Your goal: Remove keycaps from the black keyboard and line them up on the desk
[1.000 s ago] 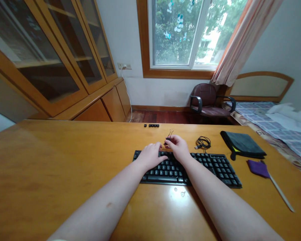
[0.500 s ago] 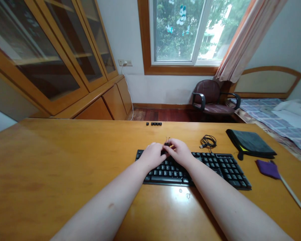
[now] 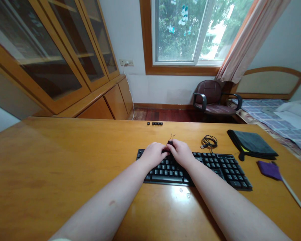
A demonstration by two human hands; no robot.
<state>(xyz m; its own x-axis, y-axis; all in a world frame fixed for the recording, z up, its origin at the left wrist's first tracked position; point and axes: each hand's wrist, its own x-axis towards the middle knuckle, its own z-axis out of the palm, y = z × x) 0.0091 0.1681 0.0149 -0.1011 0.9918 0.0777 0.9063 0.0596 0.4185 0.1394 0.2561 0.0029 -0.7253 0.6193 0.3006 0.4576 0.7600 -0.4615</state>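
A black computer keyboard (image 3: 165,178) lies on the wooden desk, its upper middle rows covered by my hands. My right hand (image 3: 182,152) is closed on a small black-handled wire keycap puller (image 3: 170,143). Its two thin wire prongs point up and away from me. Beside it, over the keyboard's top rows, my left hand (image 3: 154,155) has its fingers curled and thumb drawn in; whatever lies between them is hidden. At the desk's far edge sit a single black keycap (image 3: 148,124) and a short row of several keycaps (image 3: 157,124).
Behind the keyboard lies a coiled black USB cable (image 3: 209,141). To the right are a folded dark grey cloth (image 3: 253,142) and a purple cloth piece (image 3: 269,170) with a pale strip. Beyond the desk stand a maroon armchair (image 3: 208,95), a bed (image 3: 271,110) and a glass-fronted cabinet (image 3: 85,83).
The puller has tilted, and its prongs show more fully above my right hand. My fingertips, close together before, have parted slightly. The whole view has shifted a little.
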